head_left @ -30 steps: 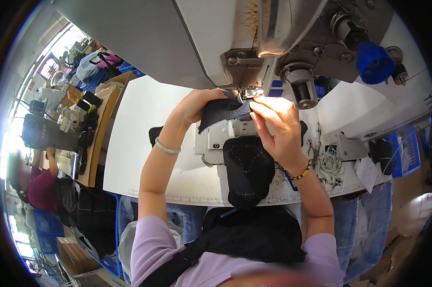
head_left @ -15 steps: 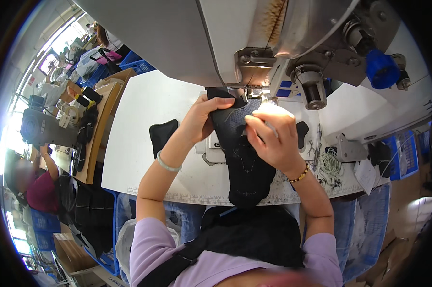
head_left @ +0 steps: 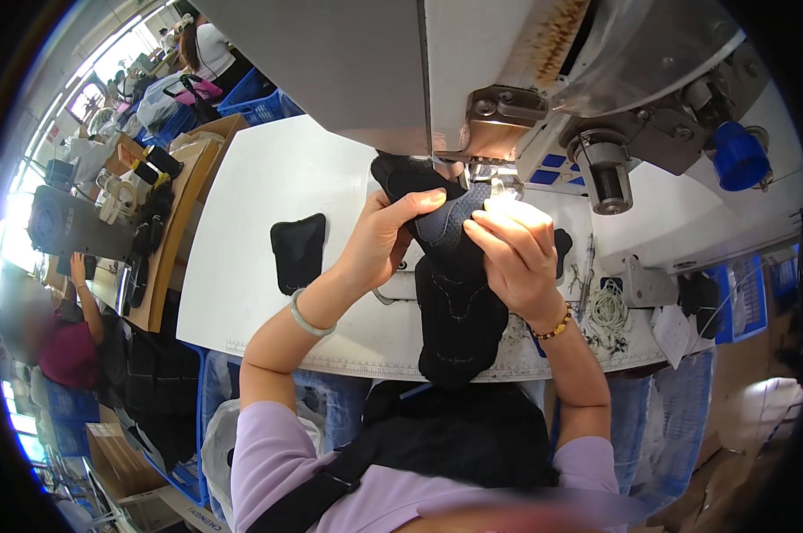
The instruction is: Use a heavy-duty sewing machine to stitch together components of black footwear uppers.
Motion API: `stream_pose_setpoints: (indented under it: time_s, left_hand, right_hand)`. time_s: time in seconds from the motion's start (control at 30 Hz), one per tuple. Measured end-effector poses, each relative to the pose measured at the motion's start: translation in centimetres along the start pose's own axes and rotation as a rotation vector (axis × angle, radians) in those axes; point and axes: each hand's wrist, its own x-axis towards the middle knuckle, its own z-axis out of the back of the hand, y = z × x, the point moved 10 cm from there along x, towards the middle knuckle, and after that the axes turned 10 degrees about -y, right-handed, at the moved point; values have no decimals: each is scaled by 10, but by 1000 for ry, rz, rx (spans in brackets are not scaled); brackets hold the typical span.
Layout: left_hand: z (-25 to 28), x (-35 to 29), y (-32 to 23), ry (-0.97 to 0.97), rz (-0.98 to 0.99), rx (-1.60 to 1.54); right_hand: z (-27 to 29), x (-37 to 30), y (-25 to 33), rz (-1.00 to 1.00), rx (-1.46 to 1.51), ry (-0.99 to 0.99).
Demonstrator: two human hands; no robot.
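A long black fabric piece (head_left: 460, 324) with light stitch lines hangs toward me over the white table's front. Its far end, with a grey textured patch (head_left: 455, 220), lies under the lit needle area of a sewing machine (head_left: 495, 133). My left hand (head_left: 385, 233) grips the left side of the piece, thumb on top and fingers underneath. My right hand (head_left: 519, 253) is closed in a pinch at the right edge of the grey patch, close to the machine's foot. Its fingertips cover whatever they pinch there.
On the white table (head_left: 241, 213) a loose black pad (head_left: 298, 253) lies left of my left forearm. Thread (head_left: 608, 307), tweezers (head_left: 588, 266) and black scraps are right of my right wrist. Blue crates (head_left: 259, 98) stand beyond. At far left, another person (head_left: 68, 351) works.
The whole view has shifted slightly. The far end of the black fabric piece has tilted to the left, and both hands have stayed on it near the needle area.
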Motion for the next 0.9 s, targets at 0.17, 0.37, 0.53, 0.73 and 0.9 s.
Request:
stream_pose_setpoints:
  time_s: [0.17, 0.37, 0.53, 0.73, 0.9]
  left_hand:
    - [-5, -13, -3, -19, -54, 96]
    - [-14, -25, 4, -74, -151, 32]
    - [-32, -33, -2, -43, -343, 239]
    - [-34, -36, -5, -66, -403, 289]
    - [-30, -31, -5, -67, -339, 224]
  right_hand:
    - [5, -3, -10, 2, 32, -13]
    - [15, 4, -31, -87, 251, 28]
    - [11, -3, -65, -336, 435, 92]
    - [11, -4, -66, -376, 430, 103]
    - [10, -4, -62, -396, 440, 94]
